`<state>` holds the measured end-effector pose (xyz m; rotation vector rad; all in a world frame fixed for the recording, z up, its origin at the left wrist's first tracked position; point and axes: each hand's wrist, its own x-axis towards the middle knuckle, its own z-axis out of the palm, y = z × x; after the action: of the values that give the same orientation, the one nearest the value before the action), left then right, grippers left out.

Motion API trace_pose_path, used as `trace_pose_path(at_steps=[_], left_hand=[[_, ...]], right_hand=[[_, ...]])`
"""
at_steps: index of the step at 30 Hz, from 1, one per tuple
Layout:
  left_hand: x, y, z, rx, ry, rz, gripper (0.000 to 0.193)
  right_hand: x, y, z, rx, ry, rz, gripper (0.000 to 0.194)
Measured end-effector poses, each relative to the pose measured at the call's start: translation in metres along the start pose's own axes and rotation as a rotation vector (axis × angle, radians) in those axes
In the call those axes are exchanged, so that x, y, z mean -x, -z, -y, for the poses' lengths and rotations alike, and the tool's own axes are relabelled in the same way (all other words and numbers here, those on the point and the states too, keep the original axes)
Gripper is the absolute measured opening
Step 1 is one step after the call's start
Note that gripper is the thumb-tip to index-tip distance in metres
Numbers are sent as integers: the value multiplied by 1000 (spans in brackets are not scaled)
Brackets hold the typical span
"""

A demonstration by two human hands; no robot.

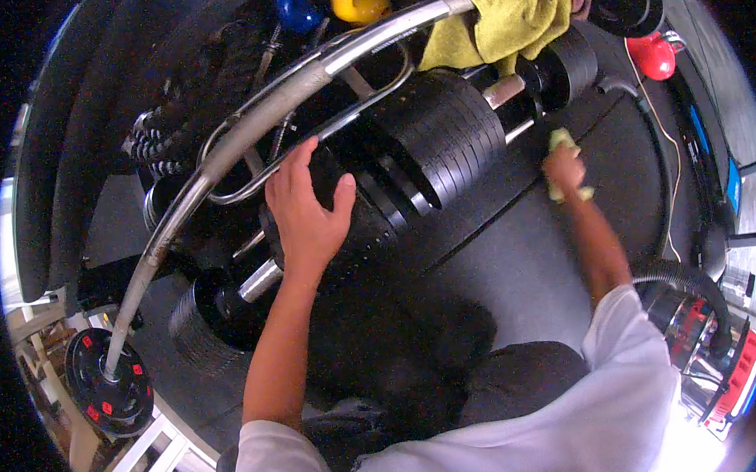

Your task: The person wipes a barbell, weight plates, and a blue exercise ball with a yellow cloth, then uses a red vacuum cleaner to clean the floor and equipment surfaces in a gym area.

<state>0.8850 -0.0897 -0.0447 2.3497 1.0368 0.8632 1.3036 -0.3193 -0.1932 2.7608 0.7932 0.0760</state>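
My left hand [307, 210] is spread over a stack of black weight plates, its thumb apart from the fingers. Its fingertips are by a thin chrome rail [343, 122]; whether they touch it I cannot tell. Ribbed black weight blocks [462, 139] stand beyond it, with short chrome handles [261, 280] showing at the sides. In my right hand [565, 168], blurred, is a crumpled pale yellow-green cloth [562, 139], held over the black floor right of the weights. A long barbell [268, 121] crosses above, bent by the lens, with a yellow towel [520, 19] draped over it.
Blue [298, 11], yellow [360, 4] and red [654, 56] kettlebells are around the far side. A black plate with red marks [108, 383] is at the barbell's left end. On the right are a vacuum cleaner [687, 325], its hose, and a pale cord [669, 144] along the floor.
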Motion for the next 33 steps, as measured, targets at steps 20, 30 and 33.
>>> trace_pose_path(at_steps=[20, 30, 33], left_hand=[[5, 10, 10, 197, 123, -165, 45], [8, 13, 18, 185, 173, -143, 45], [8, 16, 13, 243, 183, -166, 44]], right_hand=[[98, 93, 46, -251, 177, 178, 58], [253, 88, 178, -623, 763, 627, 59], [234, 141, 170, -1175, 369, 713, 48]])
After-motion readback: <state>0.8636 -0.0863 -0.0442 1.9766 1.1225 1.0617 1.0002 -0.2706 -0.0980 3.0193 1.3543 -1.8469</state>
